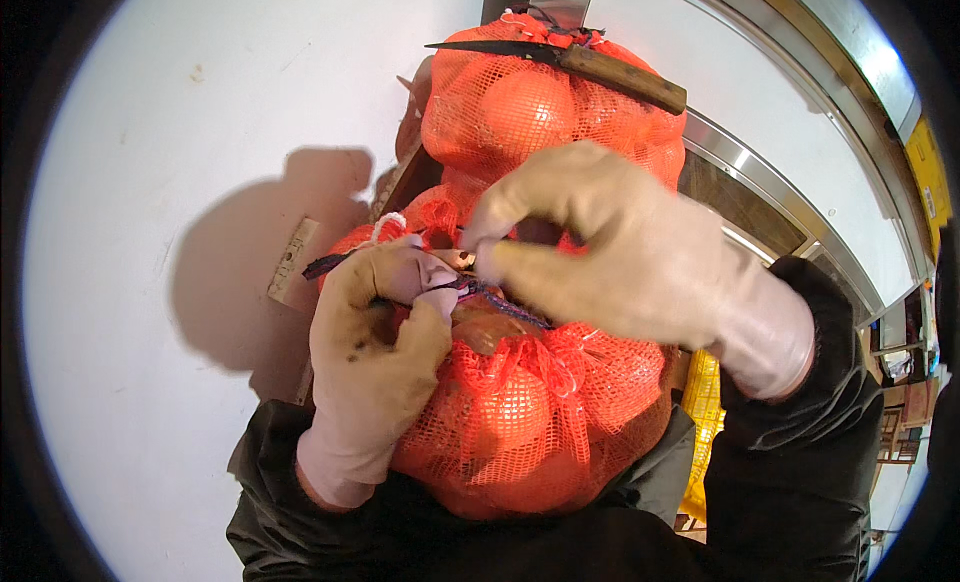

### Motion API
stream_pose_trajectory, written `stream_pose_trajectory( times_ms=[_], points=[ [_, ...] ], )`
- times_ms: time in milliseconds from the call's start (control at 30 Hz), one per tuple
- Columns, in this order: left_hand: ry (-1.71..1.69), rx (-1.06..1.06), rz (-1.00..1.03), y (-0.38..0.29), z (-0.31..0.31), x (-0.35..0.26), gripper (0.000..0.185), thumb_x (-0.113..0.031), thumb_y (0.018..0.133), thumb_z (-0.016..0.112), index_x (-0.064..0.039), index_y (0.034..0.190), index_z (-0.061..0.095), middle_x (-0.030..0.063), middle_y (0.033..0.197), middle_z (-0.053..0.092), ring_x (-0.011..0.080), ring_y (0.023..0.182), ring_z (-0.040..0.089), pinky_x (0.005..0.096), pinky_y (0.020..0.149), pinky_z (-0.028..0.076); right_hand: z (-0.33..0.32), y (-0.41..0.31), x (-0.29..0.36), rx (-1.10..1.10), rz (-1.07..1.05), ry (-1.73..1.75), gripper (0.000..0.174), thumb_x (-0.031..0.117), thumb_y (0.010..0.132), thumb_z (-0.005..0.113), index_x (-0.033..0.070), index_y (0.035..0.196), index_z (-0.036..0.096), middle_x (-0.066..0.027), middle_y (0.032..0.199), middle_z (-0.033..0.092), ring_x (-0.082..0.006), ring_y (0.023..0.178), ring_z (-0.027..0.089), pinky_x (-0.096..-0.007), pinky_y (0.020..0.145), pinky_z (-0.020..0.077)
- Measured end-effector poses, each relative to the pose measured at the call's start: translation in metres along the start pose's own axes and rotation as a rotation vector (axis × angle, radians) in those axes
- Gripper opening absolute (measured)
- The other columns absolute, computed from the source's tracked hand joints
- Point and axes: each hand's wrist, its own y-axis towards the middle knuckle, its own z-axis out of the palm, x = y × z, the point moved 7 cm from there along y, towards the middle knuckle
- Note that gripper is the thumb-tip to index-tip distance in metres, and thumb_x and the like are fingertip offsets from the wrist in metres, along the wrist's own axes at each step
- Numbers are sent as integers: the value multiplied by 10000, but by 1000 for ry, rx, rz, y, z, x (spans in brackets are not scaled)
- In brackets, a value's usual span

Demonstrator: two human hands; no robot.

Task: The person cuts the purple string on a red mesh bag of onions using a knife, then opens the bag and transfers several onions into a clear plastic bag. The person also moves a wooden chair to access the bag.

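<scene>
In front of me stands a full orange mesh sack (525,424) of round produce, possibly onions, with its mouth gathered and partly open. A dark braided cord (517,309) runs across that mouth. My left hand (382,334), in a pale glove with dark stains, pinches the cord between thumb and fingers. My right hand (600,244), also gloved and blurred, arches over the mouth from the right. Its thumb and forefinger meet close to the left fingertips, apparently on the cord. Brownish skin of the produce shows between the hands.
Behind is another filled orange mesh sack (525,109), with a wooden-handled knife (622,75) lying on top, blade to the left. A white wall (150,94) rises at the left. Metal-edged panels (750,169) curve along the right. A yellow plastic crate (703,424) stands low beside my right arm.
</scene>
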Motion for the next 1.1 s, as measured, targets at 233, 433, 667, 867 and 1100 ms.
stream_pose_trajectory(
  times_ms=[233, 433, 667, 867, 1100],
  points=[
    [558, 79, 383, 6, 10, -29, 168, 21, 723, 692, -46, 801, 559, 105, 808, 607, 295, 806, 589, 426, 878, 477, 17, 2, 15, -54, -359, -73, 64, 3, 782, 693, 17, 827, 649, -129, 737, 621, -322, 782, 629, -410, 791, 499],
    [586, 146, 364, 19, 18, -34, 191, -63, 669, 712, -27, 763, 549, 116, 713, 516, 334, 731, 517, 418, 741, 427, 9, -1, 55, -151, -354, -212, 94, 100, 776, 676, 43, 847, 654, -86, 744, 610, -286, 727, 610, -381, 669, 508],
    [602, 346, 484, 15, 19, -39, 209, -44, 633, 727, -38, 792, 592, 116, 742, 587, 339, 722, 573, 417, 704, 467, 4, -11, 7, 495, 462, 73, 196, 197, 883, 588, 18, 864, 666, -95, 696, 623, -162, 609, 570, -329, 576, 458],
    [365, 330, 259, 18, 7, -30, 340, -25, 741, 764, -38, 1048, 618, 136, 987, 660, 324, 975, 613, 392, 893, 466, -30, -30, 29, 187, 238, 220, 150, 129, 885, 620, 19, 784, 607, -10, 670, 558, -92, 621, 501, -279, 616, 466],
    [584, 498, 153, 25, 17, -25, 338, -129, 749, 773, -10, 1046, 665, 168, 1012, 671, 337, 998, 622, 394, 923, 467, -7, -29, -1, 89, 211, 933, 213, 196, 1007, 610, 16, 893, 605, -44, 712, 604, -117, 634, 618, -228, 580, 526]
  ],
)
